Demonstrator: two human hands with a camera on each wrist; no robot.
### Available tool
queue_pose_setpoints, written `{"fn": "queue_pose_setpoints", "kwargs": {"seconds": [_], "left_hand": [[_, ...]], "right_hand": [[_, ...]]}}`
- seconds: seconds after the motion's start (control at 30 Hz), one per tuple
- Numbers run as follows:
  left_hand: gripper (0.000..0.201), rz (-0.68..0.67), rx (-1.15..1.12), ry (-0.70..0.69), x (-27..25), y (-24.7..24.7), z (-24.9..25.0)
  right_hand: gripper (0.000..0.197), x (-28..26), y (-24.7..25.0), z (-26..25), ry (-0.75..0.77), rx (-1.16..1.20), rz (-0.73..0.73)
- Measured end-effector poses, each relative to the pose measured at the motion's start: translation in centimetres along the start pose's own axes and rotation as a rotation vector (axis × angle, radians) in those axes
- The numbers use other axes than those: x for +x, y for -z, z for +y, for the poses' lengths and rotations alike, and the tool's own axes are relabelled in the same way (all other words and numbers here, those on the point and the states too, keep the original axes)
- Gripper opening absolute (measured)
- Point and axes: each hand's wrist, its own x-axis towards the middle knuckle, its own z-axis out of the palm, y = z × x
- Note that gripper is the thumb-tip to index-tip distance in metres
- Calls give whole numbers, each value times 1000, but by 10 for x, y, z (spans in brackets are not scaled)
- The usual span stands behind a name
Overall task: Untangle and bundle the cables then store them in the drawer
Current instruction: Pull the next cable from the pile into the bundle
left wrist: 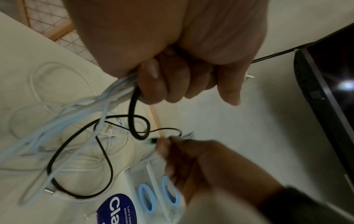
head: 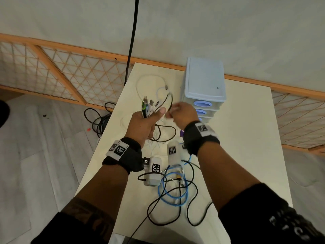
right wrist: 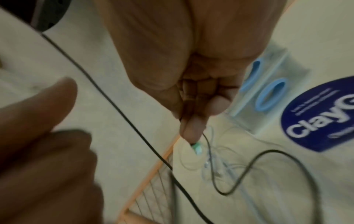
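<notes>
Bare tabletop point(head: 246, 138) right of drawer unit point(head: 204, 81): open passage. Drawer unit stands at far edge, blocking reach there; 3 drawer fronts face near side, all closed. Loose cable tangle point(head: 175, 189) covers near-centre tabletop. White cable loops point(head: 140, 85) lie left of unit. Black cord point(head: 131, 41) hangs beyond far-left corner.

The drawer unit point(head: 204, 80) was pale blue w/ brighter blue oval handles point(head: 202, 104) and a dark blue sticker point(left wrist: 116, 210) lettered in white. Cables in the left hand point(head: 143, 125) were white, pale blue & black, one plug point(right wrist: 197, 147) green; a bright blue cable point(head: 173, 194) lay on the cream table point(head: 246, 138). Wrist bands point(head: 126, 155) were black w/ black-&-white square-patterned tags.
</notes>
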Motion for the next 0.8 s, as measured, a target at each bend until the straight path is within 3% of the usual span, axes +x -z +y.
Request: {"fn": "queue_pose_setpoints", "kwargs": {"seconds": [0.07,0.1,0.17,0.27,0.33,0.37,0.4,0.43,0.5,0.57,0.63,0.8], "left_hand": [[54,1,-47,18,1,2,1],[54,3,-78,31,2,3,2],[57,-10,-144,51,6,5,5],[62,-49,-142,47,11,6,9],[62,-68,-126,40,15,4,13],[62,-76,-117,35,16,3,15],[61,-84,-105,29,17,1,16],[61,-90,-94,24,17,0,17],[60,-101,-86,20,16,-2,15],[60,-118,-104,30,14,-3,9],[63,-134,-118,62,10,-3,3],[64,-155,-71,42,4,3,-7]], "right_hand": [[65,9,6,-20,34,-19,-15],[70,8,8,-24,84,-53,-7],[56,-5,11,-23,224,-32,-30],[39,-42,0,-1,301,-31,-318],[25,-55,-16,21,310,-98,-256],[11,-59,-21,28,233,-45,-163],[9,-64,-23,32,118,67,-111],[22,-66,-23,34,-13,231,-151],[36,-69,-19,29,-234,530,-436],[52,-65,-15,21,-299,630,-632],[61,-55,-17,16,-345,686,-685],[34,-42,-20,-2,-405,713,-592]]}}
